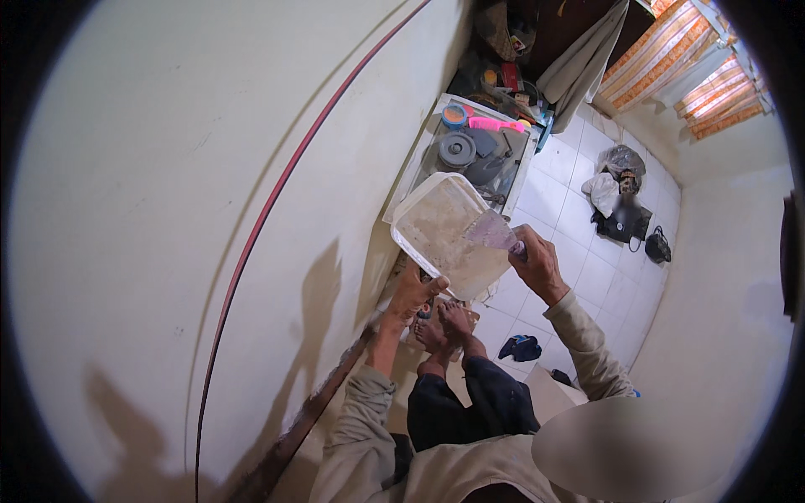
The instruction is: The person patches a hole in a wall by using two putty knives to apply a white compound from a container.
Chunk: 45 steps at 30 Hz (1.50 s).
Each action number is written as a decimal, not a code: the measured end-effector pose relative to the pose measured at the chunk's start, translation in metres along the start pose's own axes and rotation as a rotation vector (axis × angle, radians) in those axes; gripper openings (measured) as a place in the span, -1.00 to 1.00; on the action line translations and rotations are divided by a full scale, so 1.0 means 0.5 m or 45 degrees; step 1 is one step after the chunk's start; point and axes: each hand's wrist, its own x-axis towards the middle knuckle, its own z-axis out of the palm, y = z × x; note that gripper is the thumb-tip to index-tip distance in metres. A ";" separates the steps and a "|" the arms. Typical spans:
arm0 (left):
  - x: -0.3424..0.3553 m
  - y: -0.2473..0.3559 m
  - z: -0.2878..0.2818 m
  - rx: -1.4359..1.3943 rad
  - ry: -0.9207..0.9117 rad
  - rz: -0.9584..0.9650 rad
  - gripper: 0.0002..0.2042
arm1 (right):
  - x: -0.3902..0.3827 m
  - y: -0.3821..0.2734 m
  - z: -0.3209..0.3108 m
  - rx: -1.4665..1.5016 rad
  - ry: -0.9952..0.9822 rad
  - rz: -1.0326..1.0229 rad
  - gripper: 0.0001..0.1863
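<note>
My left hand (413,298) grips the near-left corner of a white rectangular plastic tray (432,239), its thumb over the rim. The tray is tilted and its inside is smeared with pale beige residue. My right hand (538,264) holds a putty knife (489,229) by its handle, with the wide, residue-streaked blade over the tray's right side. Below the tray show my bare feet (454,323) on something brownish, partly hidden.
A white wall (151,168) with a long dark red cable (274,193) runs along my left. Ahead stands a cluttered low table (527,151) with pots. Bags (620,218) and dark cloth (520,346) lie on the tiled floor (541,187); orange curtains (633,54) hang back right.
</note>
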 end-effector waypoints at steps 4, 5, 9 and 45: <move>-0.023 0.020 0.008 -0.093 -0.008 -0.123 0.00 | 0.008 -0.029 -0.034 -0.044 -0.099 -0.038 -0.62; -0.028 0.021 0.007 -0.080 -0.016 -0.139 0.01 | 0.010 -0.036 -0.040 -0.052 -0.128 -0.032 -0.62; -0.047 0.055 0.021 -0.126 -0.073 -0.219 0.02 | 0.018 -0.059 -0.066 -0.036 -0.114 -0.111 -0.69; -0.164 0.078 0.089 0.450 0.598 0.541 -0.16 | -0.103 -0.262 -0.085 -0.476 -0.507 -0.222 -0.67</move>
